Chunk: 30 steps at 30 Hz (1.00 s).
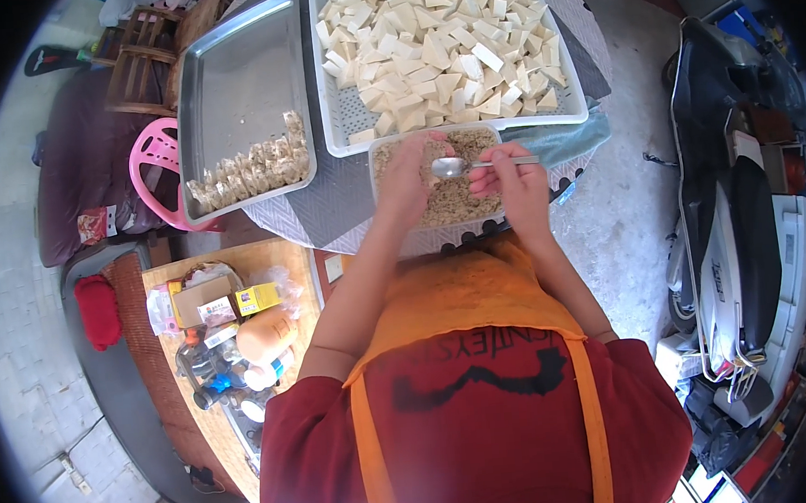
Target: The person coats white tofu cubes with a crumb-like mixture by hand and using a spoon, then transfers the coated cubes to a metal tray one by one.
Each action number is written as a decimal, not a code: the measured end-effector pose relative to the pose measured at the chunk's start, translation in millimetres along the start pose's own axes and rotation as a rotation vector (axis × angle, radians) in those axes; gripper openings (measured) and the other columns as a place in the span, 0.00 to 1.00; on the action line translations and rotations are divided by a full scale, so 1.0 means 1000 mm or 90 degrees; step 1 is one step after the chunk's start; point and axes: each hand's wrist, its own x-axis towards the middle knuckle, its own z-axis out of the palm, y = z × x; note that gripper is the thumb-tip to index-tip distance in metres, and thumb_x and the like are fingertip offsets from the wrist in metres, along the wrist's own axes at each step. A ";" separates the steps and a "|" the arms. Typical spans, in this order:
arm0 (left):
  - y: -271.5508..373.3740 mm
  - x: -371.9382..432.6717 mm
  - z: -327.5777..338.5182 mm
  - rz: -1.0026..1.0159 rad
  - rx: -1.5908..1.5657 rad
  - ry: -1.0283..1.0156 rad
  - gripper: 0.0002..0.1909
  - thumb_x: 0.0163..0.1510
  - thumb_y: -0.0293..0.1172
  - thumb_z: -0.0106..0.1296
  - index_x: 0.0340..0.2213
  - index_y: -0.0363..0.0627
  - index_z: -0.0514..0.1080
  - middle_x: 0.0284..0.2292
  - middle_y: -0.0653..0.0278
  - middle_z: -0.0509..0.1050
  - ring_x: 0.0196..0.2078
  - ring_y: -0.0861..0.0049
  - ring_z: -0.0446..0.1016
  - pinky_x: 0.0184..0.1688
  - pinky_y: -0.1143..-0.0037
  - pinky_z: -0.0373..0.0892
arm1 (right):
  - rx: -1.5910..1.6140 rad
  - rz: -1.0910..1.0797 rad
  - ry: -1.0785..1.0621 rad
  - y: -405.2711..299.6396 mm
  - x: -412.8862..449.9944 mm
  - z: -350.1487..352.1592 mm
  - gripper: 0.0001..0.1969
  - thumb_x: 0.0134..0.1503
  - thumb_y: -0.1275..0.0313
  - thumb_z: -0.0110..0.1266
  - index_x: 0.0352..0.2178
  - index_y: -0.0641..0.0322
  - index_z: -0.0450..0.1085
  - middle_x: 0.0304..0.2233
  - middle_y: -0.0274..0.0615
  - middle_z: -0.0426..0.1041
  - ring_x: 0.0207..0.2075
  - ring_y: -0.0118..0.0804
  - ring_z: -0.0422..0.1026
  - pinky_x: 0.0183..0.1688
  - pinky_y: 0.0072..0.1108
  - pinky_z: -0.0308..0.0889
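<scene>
Over a plastic tub (497, 131) of crumbly brown filling (459, 202), both my hands are close together. My right hand (516, 184) grips a metal spoon (447, 168) by its handle, with the bowl pointing left towards my other hand. My left hand (406, 177) is curled above the tub's left side; its fingers hide whatever may lie in the palm. Beyond the tub stands a white perforated plastic crate (541, 121) heaped with pale tofu-like wedges (431, 53). To its left, a metal tray (244, 87) has rows of crumb-covered pieces (257, 169) along its near end.
The round table (303, 223) wears a patterned cover. A blue-green cloth (563, 141) lies right of the tub. A pink plastic chair (152, 167) is at the left. Bottles and boxes crowd a wooden side table (298, 259). A scooter (731, 228) stands at the right.
</scene>
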 end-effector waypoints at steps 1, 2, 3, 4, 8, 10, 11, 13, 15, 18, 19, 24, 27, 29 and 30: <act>0.001 0.000 0.000 -0.022 0.010 0.005 0.17 0.57 0.40 0.31 0.34 0.44 0.68 0.28 0.67 0.70 0.31 0.82 0.66 0.29 0.82 0.63 | 0.003 0.000 0.000 0.003 -0.002 0.003 0.10 0.58 0.71 0.39 0.30 0.67 0.65 0.21 0.42 0.71 0.19 0.27 0.70 0.23 0.17 0.69; 0.002 0.000 0.000 -0.045 0.019 0.009 0.20 0.57 0.43 0.29 0.33 0.45 0.69 0.28 0.68 0.70 0.31 0.82 0.65 0.29 0.82 0.63 | -0.105 -0.055 -0.015 0.006 -0.007 0.006 0.10 0.58 0.72 0.39 0.30 0.68 0.65 0.21 0.42 0.71 0.19 0.26 0.70 0.23 0.17 0.69; 0.003 -0.001 0.001 -0.043 0.020 0.010 0.20 0.57 0.43 0.29 0.33 0.45 0.69 0.28 0.68 0.70 0.31 0.82 0.65 0.29 0.82 0.63 | -0.213 -0.110 -0.033 0.006 -0.010 0.008 0.09 0.58 0.73 0.39 0.30 0.68 0.65 0.20 0.42 0.71 0.19 0.26 0.70 0.23 0.17 0.69; 0.004 -0.004 0.002 -0.060 0.021 0.027 0.20 0.57 0.44 0.30 0.33 0.45 0.69 0.29 0.67 0.70 0.31 0.82 0.65 0.29 0.82 0.63 | -0.208 -0.121 -0.041 0.003 -0.014 0.011 0.08 0.57 0.74 0.40 0.30 0.69 0.65 0.20 0.42 0.71 0.19 0.25 0.69 0.23 0.17 0.68; 0.015 -0.008 0.015 -0.084 -0.046 0.041 0.22 0.58 0.47 0.29 0.32 0.44 0.69 0.28 0.66 0.70 0.29 0.82 0.65 0.28 0.81 0.63 | -0.081 -0.093 -0.006 0.004 -0.005 0.002 0.09 0.58 0.73 0.40 0.30 0.69 0.65 0.21 0.42 0.71 0.19 0.26 0.70 0.24 0.17 0.69; 0.015 -0.008 0.015 -0.054 -0.013 0.038 0.23 0.58 0.47 0.29 0.32 0.44 0.69 0.28 0.66 0.70 0.28 0.82 0.66 0.27 0.81 0.63 | 0.040 -0.077 0.006 -0.004 0.005 0.003 0.11 0.59 0.71 0.39 0.31 0.69 0.65 0.22 0.43 0.71 0.20 0.28 0.71 0.25 0.18 0.69; 0.014 -0.009 0.015 -0.024 0.022 0.036 0.23 0.59 0.48 0.29 0.32 0.44 0.69 0.27 0.65 0.70 0.28 0.82 0.66 0.26 0.81 0.63 | 0.039 -0.077 0.006 -0.002 0.003 0.001 0.11 0.59 0.71 0.39 0.31 0.69 0.65 0.22 0.43 0.71 0.20 0.28 0.71 0.25 0.18 0.69; 0.014 -0.006 0.016 -0.034 -0.023 0.060 0.23 0.59 0.47 0.29 0.32 0.43 0.69 0.27 0.66 0.70 0.27 0.82 0.66 0.25 0.82 0.62 | 0.002 -0.037 -0.022 0.008 0.001 0.001 0.10 0.59 0.72 0.38 0.31 0.69 0.64 0.23 0.43 0.72 0.23 0.28 0.71 0.27 0.17 0.69; 0.009 -0.003 0.013 -0.049 -0.072 0.089 0.23 0.59 0.47 0.29 0.32 0.43 0.69 0.27 0.66 0.70 0.27 0.82 0.66 0.25 0.82 0.62 | 0.001 -0.057 -0.026 0.016 -0.009 0.001 0.10 0.59 0.72 0.38 0.32 0.69 0.64 0.24 0.43 0.72 0.23 0.28 0.71 0.27 0.17 0.68; 0.003 0.001 0.006 -0.045 -0.060 0.077 0.18 0.59 0.41 0.33 0.34 0.42 0.68 0.26 0.65 0.69 0.26 0.83 0.65 0.25 0.83 0.62 | -0.048 -0.076 -0.037 0.018 -0.014 -0.001 0.10 0.59 0.72 0.38 0.33 0.69 0.64 0.24 0.43 0.72 0.23 0.28 0.71 0.28 0.17 0.69; 0.002 0.003 0.007 -0.020 0.019 0.064 0.14 0.58 0.38 0.36 0.35 0.42 0.67 0.25 0.65 0.69 0.25 0.84 0.64 0.24 0.83 0.61 | -0.040 -0.065 -0.026 0.017 -0.014 -0.004 0.10 0.59 0.72 0.38 0.33 0.69 0.64 0.24 0.43 0.72 0.23 0.29 0.71 0.28 0.18 0.69; 0.009 0.000 0.007 -0.006 -0.017 -0.011 0.08 0.56 0.31 0.41 0.36 0.41 0.65 0.24 0.64 0.68 0.23 0.84 0.64 0.22 0.84 0.60 | -0.010 -0.059 0.038 0.015 -0.011 -0.030 0.10 0.59 0.72 0.39 0.32 0.69 0.65 0.23 0.45 0.71 0.21 0.32 0.71 0.26 0.19 0.69; 0.011 -0.001 0.007 0.024 0.004 0.005 0.10 0.56 0.34 0.40 0.31 0.41 0.66 0.21 0.65 0.67 0.21 0.83 0.64 0.22 0.85 0.60 | -0.011 -0.044 0.073 0.015 -0.008 -0.040 0.10 0.58 0.72 0.39 0.32 0.69 0.65 0.23 0.45 0.71 0.21 0.31 0.71 0.26 0.19 0.69; 0.008 0.000 0.009 0.013 -0.035 0.020 0.14 0.57 0.38 0.39 0.25 0.42 0.66 0.16 0.66 0.65 0.17 0.82 0.62 0.17 0.84 0.57 | -0.020 -0.046 0.069 0.012 -0.008 -0.042 0.10 0.58 0.72 0.39 0.31 0.69 0.65 0.23 0.45 0.71 0.21 0.30 0.70 0.26 0.19 0.69; 0.008 0.000 0.007 0.021 -0.034 0.027 0.14 0.57 0.38 0.39 0.25 0.42 0.66 0.16 0.66 0.65 0.17 0.82 0.62 0.17 0.84 0.57 | -0.034 -0.039 0.071 0.010 -0.007 -0.043 0.10 0.58 0.72 0.39 0.31 0.69 0.65 0.23 0.45 0.71 0.21 0.30 0.70 0.26 0.19 0.69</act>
